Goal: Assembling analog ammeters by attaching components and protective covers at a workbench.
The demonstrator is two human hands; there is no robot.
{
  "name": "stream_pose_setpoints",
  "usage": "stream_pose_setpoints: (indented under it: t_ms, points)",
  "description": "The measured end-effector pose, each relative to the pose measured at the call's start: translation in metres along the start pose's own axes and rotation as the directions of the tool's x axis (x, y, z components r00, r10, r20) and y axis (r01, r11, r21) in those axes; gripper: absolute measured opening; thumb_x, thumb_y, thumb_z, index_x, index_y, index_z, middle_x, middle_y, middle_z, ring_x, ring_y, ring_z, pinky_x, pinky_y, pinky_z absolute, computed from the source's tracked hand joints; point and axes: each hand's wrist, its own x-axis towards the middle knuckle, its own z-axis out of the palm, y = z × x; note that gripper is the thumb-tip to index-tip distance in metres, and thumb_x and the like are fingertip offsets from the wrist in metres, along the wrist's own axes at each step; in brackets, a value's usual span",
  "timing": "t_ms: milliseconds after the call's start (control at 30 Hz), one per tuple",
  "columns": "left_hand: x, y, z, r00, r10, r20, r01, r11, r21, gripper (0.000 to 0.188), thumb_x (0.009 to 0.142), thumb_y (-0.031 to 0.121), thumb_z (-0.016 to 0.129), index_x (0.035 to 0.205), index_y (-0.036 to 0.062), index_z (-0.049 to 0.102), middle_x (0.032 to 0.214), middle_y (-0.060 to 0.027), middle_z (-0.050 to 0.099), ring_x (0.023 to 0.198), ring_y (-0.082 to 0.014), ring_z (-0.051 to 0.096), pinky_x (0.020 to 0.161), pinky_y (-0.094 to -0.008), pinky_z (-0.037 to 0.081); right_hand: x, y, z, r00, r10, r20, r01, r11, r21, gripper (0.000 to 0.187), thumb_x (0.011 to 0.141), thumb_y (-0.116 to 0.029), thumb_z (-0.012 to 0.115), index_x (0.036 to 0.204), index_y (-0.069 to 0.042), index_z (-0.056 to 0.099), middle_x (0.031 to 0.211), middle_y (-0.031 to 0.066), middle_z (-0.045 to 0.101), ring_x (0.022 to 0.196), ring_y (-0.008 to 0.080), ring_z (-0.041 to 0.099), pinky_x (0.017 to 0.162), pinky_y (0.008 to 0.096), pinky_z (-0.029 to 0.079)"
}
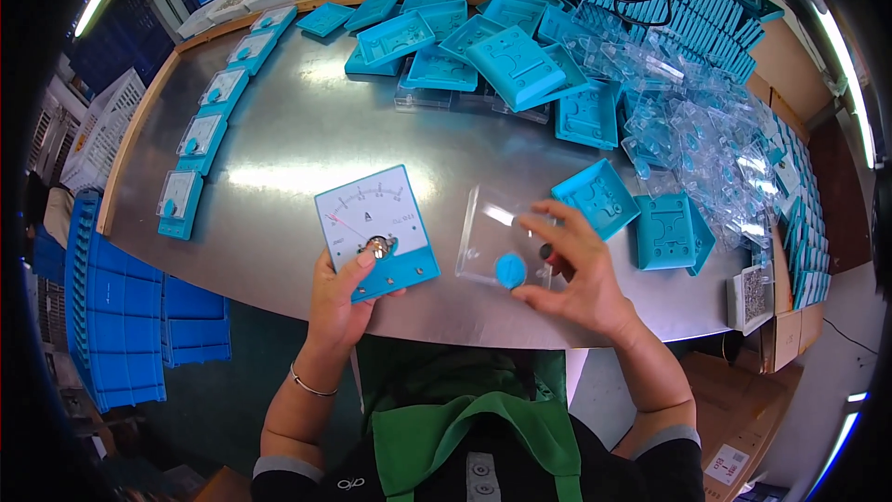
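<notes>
The left hand [346, 293] grips a square teal-framed panel meter with white dial [375, 231] by its near edge, thumb on the centre knob. The right hand [571, 274] pinches a clear plastic cover with teal round button [495, 244] — both just above the bench near edge.

Risk: the smooth cover could slip from so light a fingertip hold, or scuff.

The steel bench [307, 130] is glossy; teal housings [502, 56] are heaped far, clear covers [688, 121] right, finished meters [200, 139] left, blue crates [116, 316] below.

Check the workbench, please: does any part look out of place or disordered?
Mostly not. The left hand holds a meter body, the right hand its clear cover. Only the clear covers at right lie in a loose jumble, unlike the neat row of finished meters at left.
</notes>
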Motion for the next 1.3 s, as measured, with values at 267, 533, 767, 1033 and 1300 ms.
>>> stream_pose_setpoints:
  t_ms: [267, 533, 767, 1033, 1300]
  points:
    - [-0.002, 0.005, -0.001, 0.993, 0.095, -0.072, -0.095, 0.995, 0.003, 0.032, 0.086, 0.01, 0.059, 0.112, -0.0033, 0.047, 0.101, -0.0162, 0.061, 0.081, -0.0243, 0.066, 0.06, -0.0369, 0.058, 0.004, 0.017, 0.017, 0.989, -0.035, -0.142, 0.037, 0.999, 0.011, 0.054, 0.066, -0.024, 0.078, 0.114, -0.006, 0.06, 0.12, 0.0204, 0.051, 0.07, 0.0229, 0.065, 0.065, 0.0325, 0.053]
    - [-0.004, -0.014, 0.004, 0.997, -0.068, 0.039, 0.066, 0.997, 0.026, 0.035, 0.09, 0.017, 0.055, 0.117, -0.0022, 0.046, 0.106, -0.0179, 0.059, 0.088, -0.0275, 0.064, 0.064, -0.0415, 0.058, 0.005, 0.021, 0.004, 0.994, 0.081, -0.076, -0.072, 0.991, 0.112, 0.058, 0.064, -0.024, 0.082, 0.115, -0.005, 0.061, 0.121, 0.017, 0.052, 0.075, 0.0148, 0.057, 0.068, 0.0268, 0.051]
    - [-0.006, -0.039, 0.036, 0.832, -0.454, 0.318, 0.527, 0.825, -0.203, 0.054, 0.098, 0.046, 0.027, 0.132, 0.0064, 0.036, 0.122, -0.0147, 0.053, 0.098, -0.028, 0.062, 0.072, -0.0425, 0.058, 0.003, -0.003, 0.002, 0.984, 0.12, 0.131, -0.147, 0.964, 0.22, 0.058, 0.064, -0.017, 0.082, 0.117, -0.01, 0.061, 0.123, 0.0117, 0.05, 0.081, 0.0121, 0.051, 0.073, 0.0253, 0.046]
    - [-0.009, -0.049, 0.05, 0.777, -0.489, 0.397, 0.603, 0.76, -0.242, 0.053, 0.098, 0.045, 0.024, 0.133, 0.0062, 0.034, 0.122, -0.0147, 0.053, 0.099, -0.0278, 0.062, 0.073, -0.0414, 0.058, -0.003, 0.01, -0.004, 0.981, 0.123, 0.149, -0.156, 0.959, 0.237, 0.056, 0.064, -0.02, 0.082, 0.115, -0.007, 0.062, 0.119, 0.0105, 0.051, 0.08, 0.012, 0.05, 0.072, 0.0245, 0.046]
    - [-0.009, -0.051, 0.047, 0.765, -0.455, 0.455, 0.615, 0.725, -0.31, 0.055, 0.098, 0.046, 0.022, 0.131, 0.0032, 0.034, 0.12, -0.0165, 0.054, 0.098, -0.0284, 0.062, 0.075, -0.0399, 0.058, 0.002, 0.011, -0.005, 0.955, 0.148, 0.256, -0.223, 0.93, 0.294, 0.055, 0.065, -0.024, 0.082, 0.114, -0.006, 0.063, 0.116, 0.0077, 0.051, 0.082, 0.0111, 0.049, 0.073, 0.0239, 0.044]
